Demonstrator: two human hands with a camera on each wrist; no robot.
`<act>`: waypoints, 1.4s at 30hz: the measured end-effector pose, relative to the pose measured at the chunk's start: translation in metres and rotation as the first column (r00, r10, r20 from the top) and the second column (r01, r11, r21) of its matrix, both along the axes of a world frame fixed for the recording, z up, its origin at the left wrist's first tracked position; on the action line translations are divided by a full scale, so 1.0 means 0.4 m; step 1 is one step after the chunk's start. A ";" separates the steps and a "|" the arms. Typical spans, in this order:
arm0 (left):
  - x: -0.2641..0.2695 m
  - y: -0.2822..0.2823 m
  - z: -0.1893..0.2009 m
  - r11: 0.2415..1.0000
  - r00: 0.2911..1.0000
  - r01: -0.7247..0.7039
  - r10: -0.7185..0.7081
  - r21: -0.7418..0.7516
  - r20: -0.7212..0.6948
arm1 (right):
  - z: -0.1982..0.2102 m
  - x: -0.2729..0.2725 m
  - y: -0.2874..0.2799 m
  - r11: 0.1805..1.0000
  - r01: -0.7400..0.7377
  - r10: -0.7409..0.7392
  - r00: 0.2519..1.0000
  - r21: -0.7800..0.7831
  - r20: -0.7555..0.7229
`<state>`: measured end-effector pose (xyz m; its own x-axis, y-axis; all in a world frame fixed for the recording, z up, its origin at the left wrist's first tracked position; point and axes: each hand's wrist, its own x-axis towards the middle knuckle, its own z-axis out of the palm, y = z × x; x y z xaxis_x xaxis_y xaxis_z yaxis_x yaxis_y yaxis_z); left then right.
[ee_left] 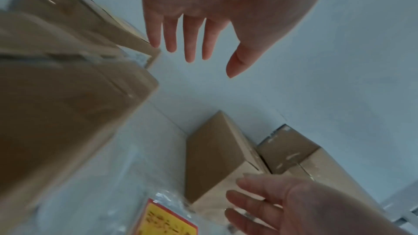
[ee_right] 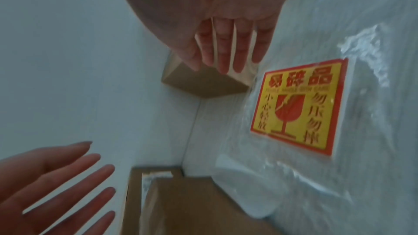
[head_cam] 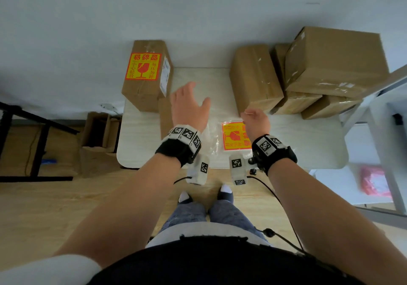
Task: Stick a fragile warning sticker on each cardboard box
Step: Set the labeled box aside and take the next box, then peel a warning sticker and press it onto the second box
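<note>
A cardboard box (head_cam: 145, 86) at the table's far left carries a yellow and red fragile sticker (head_cam: 143, 66). To the right stands a plain box (head_cam: 255, 77) with more boxes (head_cam: 330, 64) stacked beside it. A pack of stickers (head_cam: 234, 136) in clear plastic lies near the front of the table. My left hand (head_cam: 193, 99) hovers with straight spread fingers between the two boxes and holds nothing. My right hand (head_cam: 253, 115) is empty above the pack, at the plain box's front corner. Its fingers (ee_right: 226, 51) are straight in the right wrist view, next to the sticker pack (ee_right: 298, 106).
The white table (head_cam: 308, 141) stands against a pale wall. Brown bags (head_cam: 99, 130) and a black frame (head_cam: 39, 135) sit on the floor to the left. A white shelf (head_cam: 378, 130) with a red packet (head_cam: 374, 181) is on the right.
</note>
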<state>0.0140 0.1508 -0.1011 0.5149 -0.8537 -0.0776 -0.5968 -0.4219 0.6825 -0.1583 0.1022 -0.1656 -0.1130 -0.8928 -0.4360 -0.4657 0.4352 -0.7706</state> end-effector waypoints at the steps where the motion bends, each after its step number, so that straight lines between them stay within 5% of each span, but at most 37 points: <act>1: -0.022 -0.016 0.002 0.999 0.999 0.032 -0.033 -0.009 -0.032 | -0.001 -0.028 -0.008 0.999 0.037 -0.037 0.999 -0.005 -0.019; 4: -0.089 -0.056 -0.019 0.992 0.985 0.108 -0.098 0.063 -0.145 | -0.015 -0.107 -0.019 0.985 0.175 -0.174 0.982 0.004 -0.076; 7: -0.141 -0.070 -0.075 0.942 0.973 0.173 -0.119 0.286 -0.198 | -0.044 -0.175 -0.014 0.971 0.235 -0.226 0.964 0.051 -0.140; 11: -0.184 -0.071 -0.170 0.790 0.973 0.196 -0.084 0.581 -0.214 | -0.087 -0.224 -0.012 0.977 0.170 -0.141 0.968 0.130 -0.208; 14: -0.207 -0.076 -0.206 0.714 0.984 0.172 -0.096 0.679 -0.149 | -0.133 -0.237 -0.014 0.977 0.105 -0.096 0.994 0.187 -0.057; 19: -0.219 -0.086 -0.233 0.713 0.987 0.161 -0.107 0.682 -0.121 | -0.151 -0.215 -0.027 0.945 -0.014 -0.017 0.996 0.328 0.093; 28: -0.227 -0.073 -0.264 0.782 0.994 0.108 -0.070 0.614 -0.086 | -0.161 -0.161 -0.036 0.931 -0.234 0.289 0.942 0.282 -0.172; 35: -0.244 -0.079 -0.266 0.805 0.982 0.060 0.059 0.590 -0.182 | -0.162 -0.150 -0.041 0.963 -0.160 0.212 0.947 0.219 -0.242; 39: -0.246 -0.091 -0.262 0.813 0.909 0.019 0.228 0.581 -0.349 | -0.155 -0.162 -0.043 0.966 -0.097 0.142 0.974 0.240 -0.176; 42: -0.236 -0.091 -0.263 0.828 0.935 0.093 0.119 0.553 -0.335 | -0.135 -0.188 -0.044 0.964 -0.126 0.153 0.983 0.236 -0.098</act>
<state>-0.0805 0.1143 -0.2065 0.3756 -0.6028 -0.7039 -0.3629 -0.7946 0.4868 -0.2335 0.0845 -0.2197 -0.0554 -0.7820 -0.6208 -0.6133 0.5173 -0.5969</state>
